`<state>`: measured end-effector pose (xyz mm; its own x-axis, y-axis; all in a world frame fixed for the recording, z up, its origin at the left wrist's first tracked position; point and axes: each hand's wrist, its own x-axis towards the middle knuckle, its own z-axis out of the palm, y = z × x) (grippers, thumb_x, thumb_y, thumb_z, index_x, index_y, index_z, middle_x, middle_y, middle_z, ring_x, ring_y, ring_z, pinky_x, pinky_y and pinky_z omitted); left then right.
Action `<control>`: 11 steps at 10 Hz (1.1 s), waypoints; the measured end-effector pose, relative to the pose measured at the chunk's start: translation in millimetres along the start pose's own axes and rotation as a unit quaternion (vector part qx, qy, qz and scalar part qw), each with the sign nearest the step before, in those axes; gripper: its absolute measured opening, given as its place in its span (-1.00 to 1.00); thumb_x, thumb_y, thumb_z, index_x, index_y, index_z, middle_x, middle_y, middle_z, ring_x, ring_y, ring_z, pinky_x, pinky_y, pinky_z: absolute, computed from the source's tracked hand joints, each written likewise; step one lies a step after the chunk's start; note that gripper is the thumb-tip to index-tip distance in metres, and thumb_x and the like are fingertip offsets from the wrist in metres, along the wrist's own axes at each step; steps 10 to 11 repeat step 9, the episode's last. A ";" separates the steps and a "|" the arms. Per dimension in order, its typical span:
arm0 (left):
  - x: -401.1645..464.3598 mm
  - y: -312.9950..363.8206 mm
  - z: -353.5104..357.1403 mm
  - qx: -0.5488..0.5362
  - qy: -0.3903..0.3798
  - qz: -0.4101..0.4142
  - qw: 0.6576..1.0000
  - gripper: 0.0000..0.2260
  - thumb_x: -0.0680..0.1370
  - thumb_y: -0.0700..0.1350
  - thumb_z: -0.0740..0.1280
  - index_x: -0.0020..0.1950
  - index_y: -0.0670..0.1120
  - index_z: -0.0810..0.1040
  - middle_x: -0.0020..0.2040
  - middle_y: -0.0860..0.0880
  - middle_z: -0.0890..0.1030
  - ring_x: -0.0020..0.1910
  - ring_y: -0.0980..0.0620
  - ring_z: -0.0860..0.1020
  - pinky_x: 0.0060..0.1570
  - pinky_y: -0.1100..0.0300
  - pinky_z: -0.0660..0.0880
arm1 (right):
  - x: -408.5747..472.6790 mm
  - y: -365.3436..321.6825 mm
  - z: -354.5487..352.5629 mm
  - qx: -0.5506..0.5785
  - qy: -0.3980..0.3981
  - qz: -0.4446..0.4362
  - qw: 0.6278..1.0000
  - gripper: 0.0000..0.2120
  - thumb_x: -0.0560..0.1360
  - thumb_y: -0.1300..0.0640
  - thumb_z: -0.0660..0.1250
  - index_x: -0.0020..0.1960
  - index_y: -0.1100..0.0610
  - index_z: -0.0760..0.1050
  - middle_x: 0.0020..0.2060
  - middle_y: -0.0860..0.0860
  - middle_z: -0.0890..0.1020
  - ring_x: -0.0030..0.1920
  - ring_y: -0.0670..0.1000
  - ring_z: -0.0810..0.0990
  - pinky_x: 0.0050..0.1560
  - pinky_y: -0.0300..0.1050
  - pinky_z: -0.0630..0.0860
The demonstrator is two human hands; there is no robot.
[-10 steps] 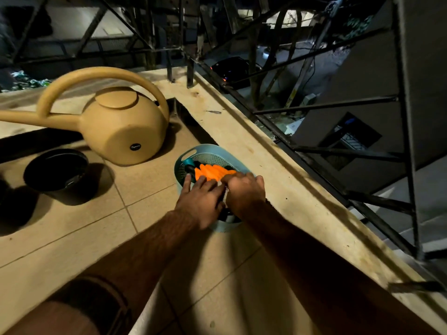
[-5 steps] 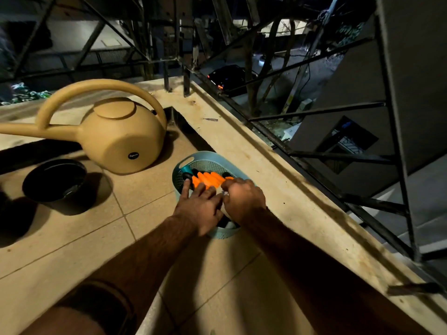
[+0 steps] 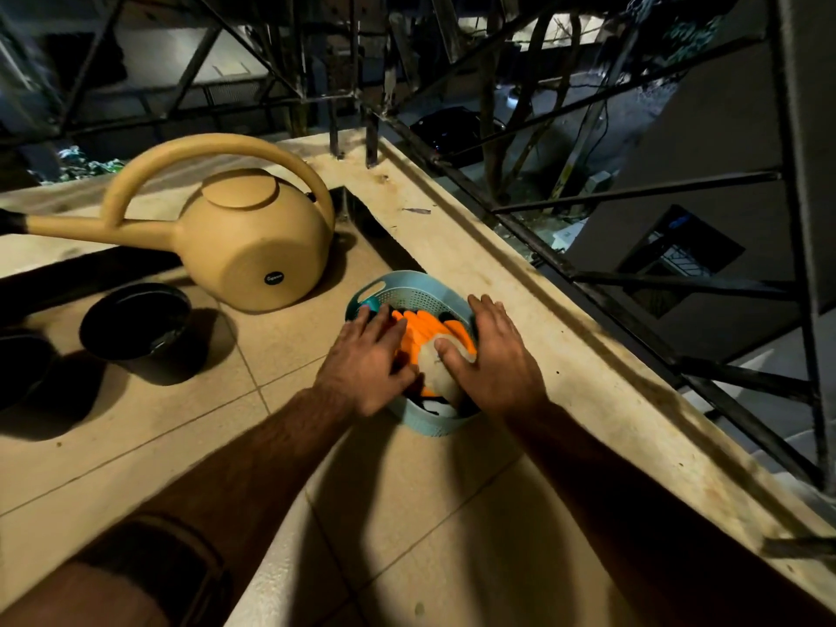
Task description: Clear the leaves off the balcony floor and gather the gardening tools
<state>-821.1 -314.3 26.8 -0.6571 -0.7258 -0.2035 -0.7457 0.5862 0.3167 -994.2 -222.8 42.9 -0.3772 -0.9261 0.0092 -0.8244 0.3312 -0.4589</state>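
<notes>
A light blue perforated basket (image 3: 409,289) stands on the tiled balcony floor beside the raised ledge. Inside it lie orange gardening gloves (image 3: 423,330) with pale cuffs, and dark tools are partly hidden beneath them. My left hand (image 3: 366,359) lies flat on the left side of the gloves, fingers straight and spread. My right hand (image 3: 491,355) rests over the basket's right rim, fingers straight, its thumb pressing on the pale glove cuff (image 3: 436,371). A large tan watering can (image 3: 253,237) stands behind the basket to the left.
A black plastic pot (image 3: 135,321) sits on the tiles at the left, with another dark pot (image 3: 20,364) at the frame's edge. The stone ledge (image 3: 588,382) runs along the right, topped by a black metal railing (image 3: 656,282) with a drop beyond.
Both hands have spread apart over the basket. The right hand moved from the middle to the right rim and its fingers straightened; more of the orange gloves and the pale cuff now shows.
</notes>
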 end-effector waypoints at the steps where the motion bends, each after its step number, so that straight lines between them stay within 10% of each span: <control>1: -0.1 -4.8 9.9 0.035 -0.046 -0.014 0.998 -0.30 0.62 0.31 0.06 0.64 -0.01 -0.04 0.64 -0.14 -0.10 0.60 -0.18 -0.18 0.57 -0.11 -0.16 | -1.1 7.7 17.8 -0.039 -0.080 0.018 0.996 -0.13 0.52 -0.32 0.28 0.63 0.09 0.04 0.58 0.12 0.20 0.57 0.16 0.17 0.50 0.17 0.25; 4: -7.3 -3.8 1.5 -0.022 -0.024 -0.023 0.999 -0.29 0.61 0.31 0.10 0.65 0.02 -0.05 0.64 -0.12 -0.16 0.60 -0.14 -0.24 0.57 -0.10 -0.17 | -2.0 6.2 36.5 -0.167 -0.017 -0.025 0.985 -0.17 0.54 -0.35 0.17 0.63 0.11 0.08 0.59 0.14 0.20 0.57 0.19 0.17 0.54 0.24 0.07; 7: -73.7 8.8 -61.3 0.002 -0.115 -0.098 0.989 -0.21 0.60 0.20 0.23 0.64 -0.02 -0.15 0.63 -0.13 -0.23 0.60 -0.18 -0.22 0.58 -0.09 -0.12 | -18.0 -46.3 13.2 -0.019 -0.081 -0.041 0.996 -0.23 0.52 -0.33 0.02 0.61 0.08 0.10 0.61 0.10 0.11 0.59 0.08 0.11 0.53 0.19 0.20; 11: -120.0 25.7 -149.5 -0.115 -0.009 -0.115 0.987 -0.27 0.62 0.07 0.27 0.65 -0.04 -0.08 0.65 -0.08 -0.07 0.62 -0.06 -0.05 0.57 0.10 -0.03 | -70.3 -146.7 -103.5 0.112 -0.063 0.030 0.991 -0.33 0.54 -0.22 0.30 0.53 0.06 0.23 0.44 0.11 0.44 0.45 0.13 0.40 0.41 0.04 0.39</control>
